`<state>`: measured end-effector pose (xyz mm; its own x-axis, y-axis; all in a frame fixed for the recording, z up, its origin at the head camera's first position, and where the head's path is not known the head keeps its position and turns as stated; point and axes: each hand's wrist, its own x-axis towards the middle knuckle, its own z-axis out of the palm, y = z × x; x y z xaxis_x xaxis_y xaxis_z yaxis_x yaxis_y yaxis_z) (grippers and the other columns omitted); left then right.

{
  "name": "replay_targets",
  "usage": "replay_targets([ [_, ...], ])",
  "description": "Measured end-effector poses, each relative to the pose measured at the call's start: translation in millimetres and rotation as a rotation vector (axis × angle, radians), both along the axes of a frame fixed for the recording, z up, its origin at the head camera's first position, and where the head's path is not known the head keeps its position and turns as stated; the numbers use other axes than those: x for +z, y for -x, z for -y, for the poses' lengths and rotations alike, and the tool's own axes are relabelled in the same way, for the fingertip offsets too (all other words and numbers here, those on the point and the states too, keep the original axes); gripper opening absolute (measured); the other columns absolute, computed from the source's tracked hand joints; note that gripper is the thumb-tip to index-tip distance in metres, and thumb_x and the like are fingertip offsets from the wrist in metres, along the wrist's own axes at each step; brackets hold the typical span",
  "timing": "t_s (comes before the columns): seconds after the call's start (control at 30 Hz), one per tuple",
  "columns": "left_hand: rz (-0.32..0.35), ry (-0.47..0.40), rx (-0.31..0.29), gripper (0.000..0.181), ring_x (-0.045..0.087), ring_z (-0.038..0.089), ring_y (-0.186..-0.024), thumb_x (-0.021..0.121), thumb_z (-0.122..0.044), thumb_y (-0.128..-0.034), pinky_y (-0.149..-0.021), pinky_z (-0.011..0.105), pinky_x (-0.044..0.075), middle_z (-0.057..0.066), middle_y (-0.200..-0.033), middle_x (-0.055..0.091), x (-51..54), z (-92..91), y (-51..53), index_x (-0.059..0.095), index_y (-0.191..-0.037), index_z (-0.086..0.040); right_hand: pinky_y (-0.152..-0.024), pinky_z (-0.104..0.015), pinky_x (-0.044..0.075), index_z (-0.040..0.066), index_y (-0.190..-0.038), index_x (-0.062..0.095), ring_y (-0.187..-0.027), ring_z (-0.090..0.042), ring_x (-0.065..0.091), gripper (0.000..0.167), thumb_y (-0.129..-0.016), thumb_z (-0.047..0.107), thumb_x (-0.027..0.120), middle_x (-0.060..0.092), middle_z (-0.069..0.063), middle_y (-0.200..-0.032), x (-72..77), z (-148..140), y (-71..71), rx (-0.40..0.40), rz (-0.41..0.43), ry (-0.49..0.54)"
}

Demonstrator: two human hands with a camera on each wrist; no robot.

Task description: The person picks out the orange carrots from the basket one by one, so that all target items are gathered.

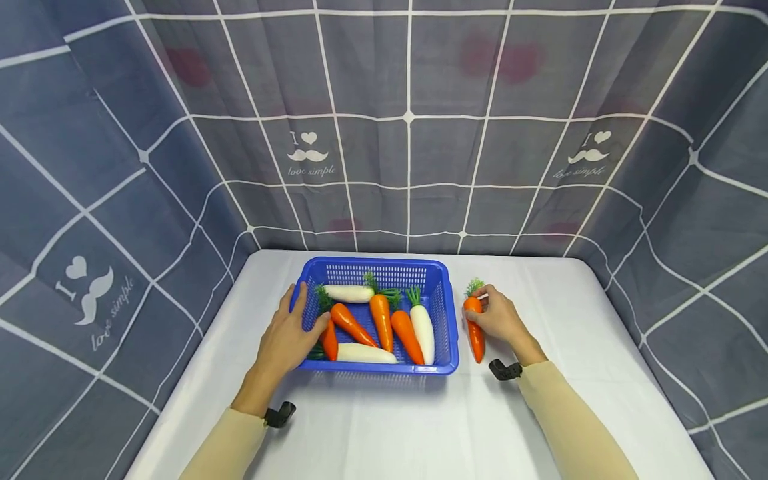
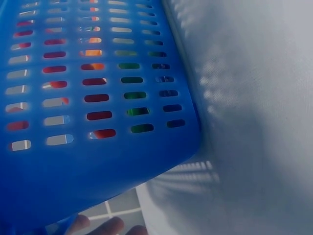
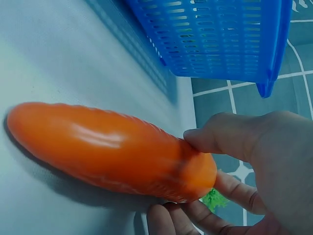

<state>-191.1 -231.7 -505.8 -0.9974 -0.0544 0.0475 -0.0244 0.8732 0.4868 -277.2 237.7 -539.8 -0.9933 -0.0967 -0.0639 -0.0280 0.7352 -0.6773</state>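
At left, the bare left hand (image 1: 287,339) spreads its fingers (image 1: 300,301); at right, the bare right hand (image 1: 503,319) pinches; beige-sleeved forearms (image 1: 227,441) slant in from the near side

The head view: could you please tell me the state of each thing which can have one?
Basket: upright, open-topped, partly filled.
Four carrots: lying inside the basket.
Three white radishes: lying inside too.
Outside carrot: pinched, leaves attached, right of the basket.
Left hand: at the basket's left rim.
Right hand: pinching the outside carrot.
Curtain: hanging, slightly creased.
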Motion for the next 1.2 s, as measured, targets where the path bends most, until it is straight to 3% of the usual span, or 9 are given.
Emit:
replay_targets([
  [0.23,0.000,0.004,-0.008,0.101,0.042,0.063,-0.168,0.059,-0.067,-0.1156,-0.123,0.083,0.050,0.029,-0.194,0.016,0.4,-0.4,2.4,0.016,-0.188,-0.011,-0.113,-0.066,0.061,-0.003,-0.142,0.064,-0.132,-0.052,0.075,0.056,-0.102,0.027,0.088,0.074,-0.036,-0.141,6.3,-2,-3.5,-0.009,-0.038,-0.020],
  [0.43,0.008,-0.009,-0.007,0.101,0.040,0.062,-0.170,0.057,-0.068,-0.1163,-0.127,0.082,0.047,0.028,-0.195,0.013,0.1,0.4,1.4,0.014,-0.188,-0.012,-0.112,-0.068,0.061,-0.004,-0.147,0.062,-0.130,-0.055,0.075,0.056,-0.104,0.025,0.084,0.066,-0.040,-0.147,16.1,-1,-7.7,-0.023,-0.060,-0.034],
  [0.73,0.021,-0.033,-0.038,0.103,0.034,0.063,-0.173,0.056,-0.070,-0.1160,-0.133,0.080,0.040,0.028,-0.196,0.009,0.3,4.9,2.3,0.010,-0.188,-0.013,-0.108,-0.066,0.062,-0.001,-0.151,0.062,-0.125,-0.050,0.072,0.053,-0.107,0.025,0.080,0.065,-0.034,-0.147,50.9,23,-7.3,-0.021,-0.193,-0.072],
  [0.9,0.033,-0.062,-0.091,0.107,0.028,0.063,-0.175,0.062,-0.066,-0.1153,-0.136,0.079,0.035,0.029,-0.196,0.003,2.0,11.1,1.5,0.007,-0.188,-0.009,-0.109,-0.065,0.063,0.004,-0.155,0.063,-0.126,-0.047,0.072,0.055,-0.107,0.024,0.082,0.066,-0.030,-0.150,72.9,50,-12.3,0.038,-0.217,-0.082],
  [1.2,0.040,-0.075,-0.143,0.108,0.030,0.064,-0.174,0.064,-0.063,-0.1157,-0.135,0.079,0.037,0.030,-0.195,0.001,1.4,16.7,0.1,0.005,-0.188,-0.008,-0.111,-0.062,0.065,0.008,-0.159,0.064,-0.131,-0.042,0.073,0.060,-0.107,0.028,0.085,0.068,-0.027,-0.148,96.1,96,-12.7,0.246,-0.182,-0.106],
])
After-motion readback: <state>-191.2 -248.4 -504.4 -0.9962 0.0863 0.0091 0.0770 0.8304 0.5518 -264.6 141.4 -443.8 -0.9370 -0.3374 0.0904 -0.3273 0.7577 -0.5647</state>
